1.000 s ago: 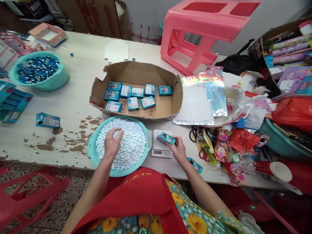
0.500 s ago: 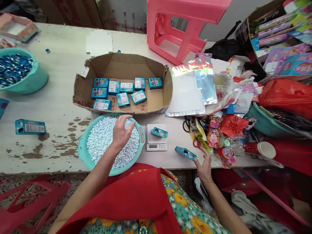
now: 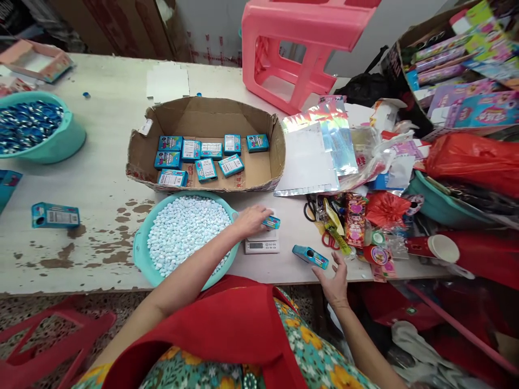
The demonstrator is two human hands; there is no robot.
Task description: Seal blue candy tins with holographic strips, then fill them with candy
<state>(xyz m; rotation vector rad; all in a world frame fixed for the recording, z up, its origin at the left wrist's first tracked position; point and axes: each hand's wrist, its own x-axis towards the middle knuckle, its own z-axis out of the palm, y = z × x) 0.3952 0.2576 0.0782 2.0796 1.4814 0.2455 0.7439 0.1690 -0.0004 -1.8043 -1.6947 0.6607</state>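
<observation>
My left hand (image 3: 253, 220) is over the white digital scale (image 3: 263, 247), fingers drawn together at the left end of a small blue box (image 3: 271, 222). The hand covers part of that box, and whatever the fingers pinch is hidden. To the right, another blue box (image 3: 310, 256) with a dark round hole lies on the table. Beside it, my right hand (image 3: 335, 281) has thumb and fingers apart, holding nothing. A turquoise basin (image 3: 140, 248) full of small pale candy-like pieces (image 3: 186, 232) stands under my left forearm.
Behind the basin, a cardboard tray (image 3: 206, 116) contains several blue boxes. A pink stool (image 3: 279, 70) stands at the back. Scissors (image 3: 329, 240) and packets clutter the right side. At left are a lone blue box (image 3: 55, 215) and a basin (image 3: 67, 143) of blue shiny pieces.
My left hand has moved right from above the pale pieces to the box on the scale, and its fingers have closed together. My right hand stays beside its box, slightly shifted.
</observation>
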